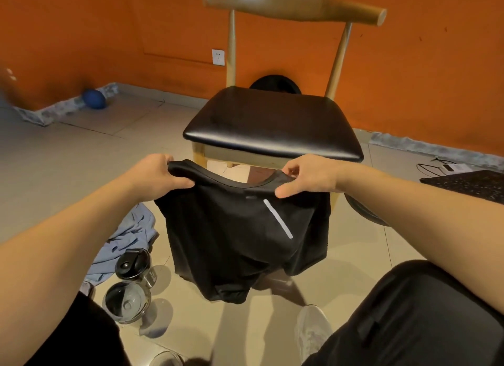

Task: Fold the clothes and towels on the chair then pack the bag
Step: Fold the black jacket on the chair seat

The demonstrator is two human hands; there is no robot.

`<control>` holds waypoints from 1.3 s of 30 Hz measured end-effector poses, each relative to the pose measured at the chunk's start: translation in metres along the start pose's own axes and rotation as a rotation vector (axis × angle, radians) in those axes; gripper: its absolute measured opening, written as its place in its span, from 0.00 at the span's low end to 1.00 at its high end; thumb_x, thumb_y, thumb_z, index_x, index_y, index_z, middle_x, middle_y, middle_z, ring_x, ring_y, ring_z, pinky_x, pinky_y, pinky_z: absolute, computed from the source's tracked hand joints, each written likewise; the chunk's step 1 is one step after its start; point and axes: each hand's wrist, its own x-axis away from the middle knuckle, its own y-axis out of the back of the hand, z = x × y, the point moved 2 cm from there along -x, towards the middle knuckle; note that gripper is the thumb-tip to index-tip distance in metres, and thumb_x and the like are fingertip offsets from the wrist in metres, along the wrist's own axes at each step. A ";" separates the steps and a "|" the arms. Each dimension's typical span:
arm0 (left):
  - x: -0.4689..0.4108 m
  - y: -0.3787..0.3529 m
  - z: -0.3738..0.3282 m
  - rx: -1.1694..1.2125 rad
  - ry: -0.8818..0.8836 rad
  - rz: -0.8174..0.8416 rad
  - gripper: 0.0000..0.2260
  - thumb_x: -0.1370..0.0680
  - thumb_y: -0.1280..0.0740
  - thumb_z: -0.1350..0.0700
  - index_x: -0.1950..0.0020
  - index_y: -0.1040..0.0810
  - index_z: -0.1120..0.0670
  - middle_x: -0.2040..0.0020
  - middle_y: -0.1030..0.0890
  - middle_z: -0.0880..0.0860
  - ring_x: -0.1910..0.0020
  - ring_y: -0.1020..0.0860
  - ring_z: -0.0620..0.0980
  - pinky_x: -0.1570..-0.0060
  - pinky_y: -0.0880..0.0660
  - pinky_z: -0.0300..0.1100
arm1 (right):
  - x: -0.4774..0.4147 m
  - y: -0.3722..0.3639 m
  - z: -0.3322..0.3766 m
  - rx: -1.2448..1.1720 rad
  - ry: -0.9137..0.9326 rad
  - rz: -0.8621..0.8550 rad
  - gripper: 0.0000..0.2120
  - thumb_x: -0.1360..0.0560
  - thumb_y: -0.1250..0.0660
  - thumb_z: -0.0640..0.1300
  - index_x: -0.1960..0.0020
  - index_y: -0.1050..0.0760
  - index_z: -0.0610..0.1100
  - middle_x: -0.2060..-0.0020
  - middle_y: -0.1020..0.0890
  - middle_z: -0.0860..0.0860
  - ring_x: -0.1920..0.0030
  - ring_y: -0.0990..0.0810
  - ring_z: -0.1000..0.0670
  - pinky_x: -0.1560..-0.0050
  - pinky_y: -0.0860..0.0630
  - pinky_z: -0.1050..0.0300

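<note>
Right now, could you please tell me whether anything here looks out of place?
Yes: a light blue garment lies crumpled on the floor, left of the chair and beside two lidded glass jars. The left hand and right hand hold the black shirt.

A dark round thing [274, 82] at 12 o'clock is hidden for the most part behind the chair seat [272, 120], and the label [249, 198] at the collar of the black shirt [231, 243] is too small to read. At 8 o'clock the blue garment [128, 240] lies partly behind the left forearm [68, 243]. At 5 o'clock a black shape [414, 311] runs off the edge, and whether it is a bag or clothing is unclear.
</note>
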 end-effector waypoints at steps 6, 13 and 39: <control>0.003 0.018 -0.007 -0.193 -0.025 0.062 0.24 0.32 0.20 0.41 0.48 0.27 0.52 0.50 0.19 0.53 0.53 0.22 0.52 0.57 0.27 0.46 | -0.005 0.010 -0.012 0.379 0.035 -0.250 0.07 0.27 0.24 0.43 0.52 0.19 0.44 0.56 0.18 0.47 0.55 0.20 0.44 0.53 0.22 0.47; 0.014 0.046 -0.031 -0.165 -0.067 0.156 0.15 0.24 0.29 0.38 0.53 0.15 0.48 0.58 0.15 0.51 0.54 0.17 0.53 0.52 0.24 0.46 | 0.014 0.033 -0.024 0.047 -0.018 -0.491 0.17 0.28 0.45 0.24 0.56 0.22 0.39 0.63 0.22 0.44 0.60 0.24 0.41 0.67 0.32 0.55; 0.023 0.159 -0.132 -0.103 -0.212 -0.222 0.11 0.24 0.25 0.58 0.57 0.28 0.55 0.60 0.25 0.53 0.62 0.29 0.52 0.62 0.31 0.44 | 0.097 0.171 0.024 -0.156 0.170 -1.083 0.11 0.16 0.39 0.48 0.52 0.19 0.50 0.54 0.17 0.55 0.52 0.22 0.50 0.50 0.25 0.50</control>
